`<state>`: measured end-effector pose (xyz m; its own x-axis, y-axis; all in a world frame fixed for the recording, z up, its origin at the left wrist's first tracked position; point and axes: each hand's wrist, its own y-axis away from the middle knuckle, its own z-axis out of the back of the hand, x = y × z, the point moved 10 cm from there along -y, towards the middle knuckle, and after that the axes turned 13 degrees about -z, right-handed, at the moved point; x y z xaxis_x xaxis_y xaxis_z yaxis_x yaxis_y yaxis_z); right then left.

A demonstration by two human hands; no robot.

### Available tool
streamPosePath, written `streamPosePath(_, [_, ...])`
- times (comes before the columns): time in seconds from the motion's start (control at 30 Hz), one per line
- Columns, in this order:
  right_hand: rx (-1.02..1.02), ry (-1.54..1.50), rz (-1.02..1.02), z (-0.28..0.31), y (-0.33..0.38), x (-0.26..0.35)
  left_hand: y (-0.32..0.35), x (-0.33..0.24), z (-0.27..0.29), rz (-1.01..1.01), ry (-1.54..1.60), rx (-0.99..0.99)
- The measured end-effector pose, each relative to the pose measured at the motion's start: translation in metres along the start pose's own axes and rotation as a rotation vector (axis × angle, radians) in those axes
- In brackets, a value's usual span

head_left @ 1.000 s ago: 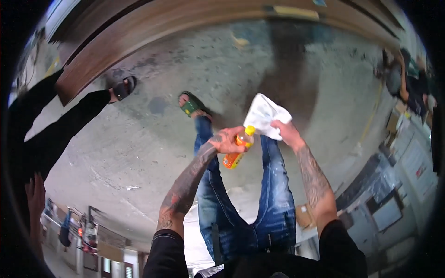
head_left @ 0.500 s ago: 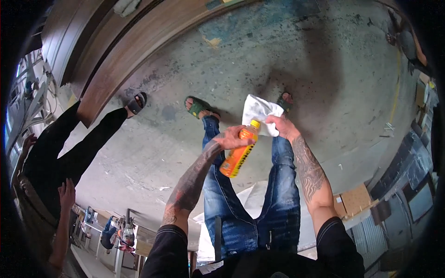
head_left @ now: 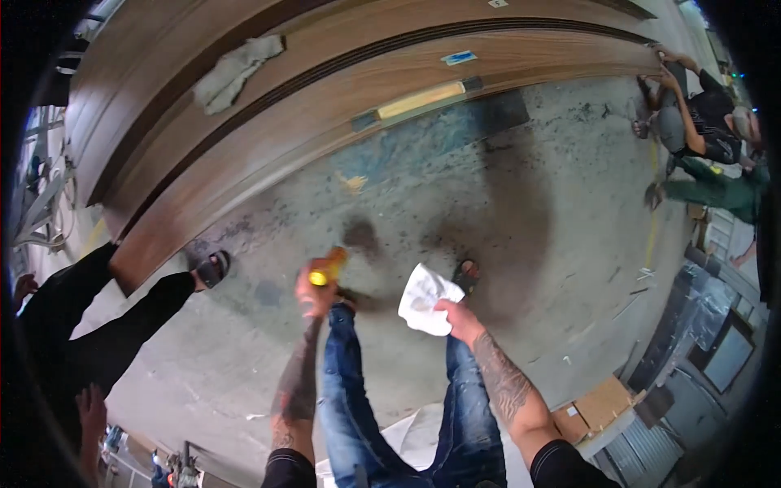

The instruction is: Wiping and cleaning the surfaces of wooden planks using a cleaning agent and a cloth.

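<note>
My left hand (head_left: 312, 294) is closed around an orange drink bottle (head_left: 333, 262), above the floor beside my left leg. The bottle is tilted, its yellow cap (head_left: 317, 278) turned towards me and its base pointing away; motion blurs it slightly. In my right hand (head_left: 460, 320) a crumpled white cloth (head_left: 425, 299) is pinched between thumb and fingers, the rest hanging out to the left over the floor. A clear gap separates the two hands.
Long brown wooden boards (head_left: 325, 98) stretch across the far side, with a grey rag (head_left: 236, 75) on them. A person's dark trouser leg (head_left: 138, 325) stands at left. Other people (head_left: 704, 122) are at far right. A cardboard box (head_left: 598, 411) lies at right.
My hands have moved apart; the left swung left with the bottle, which has turned cap towards me. The right still grips the cloth. The view has shifted, showing more of the boards and people at right.
</note>
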<state>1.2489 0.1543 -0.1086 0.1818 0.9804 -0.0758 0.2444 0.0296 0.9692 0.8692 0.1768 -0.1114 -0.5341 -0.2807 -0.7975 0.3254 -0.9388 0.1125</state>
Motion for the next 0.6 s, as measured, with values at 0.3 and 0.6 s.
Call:
streamPosePath(0.3, [-0.119, 0.284, 0.069, 0.023, 0.053, -0.019, -0.003, 0.175, 0.028, 0.344, -0.001, -0.367])
streamPosePath(0.6, [-0.100, 0.329, 0.144, 0.019, 0.116, 0.014, -0.005, 0.168, 0.036, 0.962, 0.688, -0.212])
